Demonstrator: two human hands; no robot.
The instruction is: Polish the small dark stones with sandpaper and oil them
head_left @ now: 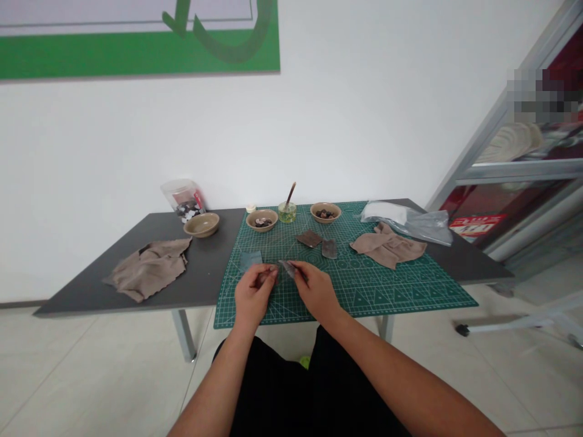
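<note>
My left hand (255, 292) is closed in a pinch above the green cutting mat (364, 279); whatever is between its fingertips is too small to make out. Close beside it, my right hand (319, 290) grips a small grey sheet (287, 268), which looks like sandpaper, pointing towards the left fingertips. A blue-grey square sheet (251, 260) lies just behind my left hand. Beyond my right hand are a dark brown sheet (309, 238) and a dark grey sheet (328, 248), both flat on the mat.
At the back stand a bowl of small disc-like pieces (262, 221), a glass with a brush-like stick (287, 212) and a bowl of dark pieces (325, 212). Brown cloths (152, 267) lie on both sides. Further left are another bowl (201, 225) and a plastic jar (184, 197); a plastic bag (423, 223) lies right.
</note>
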